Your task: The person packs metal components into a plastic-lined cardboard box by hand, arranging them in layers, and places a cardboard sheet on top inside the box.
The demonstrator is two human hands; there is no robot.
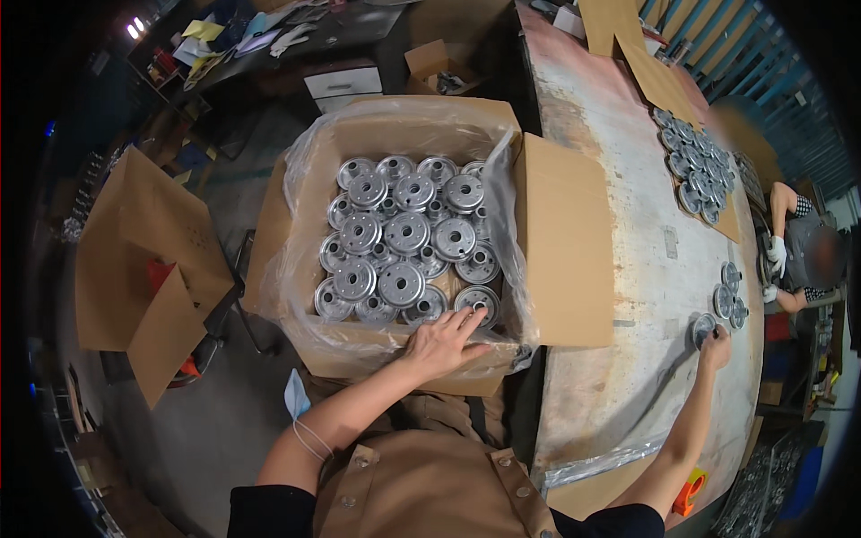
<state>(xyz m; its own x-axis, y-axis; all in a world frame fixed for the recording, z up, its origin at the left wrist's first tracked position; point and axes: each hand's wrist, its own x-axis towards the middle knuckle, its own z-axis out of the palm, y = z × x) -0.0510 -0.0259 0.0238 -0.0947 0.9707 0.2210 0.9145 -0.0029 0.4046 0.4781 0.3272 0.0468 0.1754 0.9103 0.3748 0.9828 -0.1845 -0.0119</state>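
My left hand [447,341] reaches over the near wall of an open cardboard box [568,242] lined with clear plastic. Its fingers are spread, and the tips rest at a round flanged metal hub [477,298] in the box's near right corner. Several more silver hubs [406,232] fill the box in rows, some stacked on others. Out to the right, my right hand [715,348] has its fingers closed on another metal hub [701,329] at the worn table [619,269]. Just beyond it, several loose hubs [728,294] sit close together.
A cluster of hubs [695,166] lies on cardboard at the table's far right. Across the table is a person wearing white gloves [777,257]. An empty-looking carton [152,242] stands left, and an orange tape dispenser [690,491] lies near the table's front. Behind is a cluttered desk [296,45].
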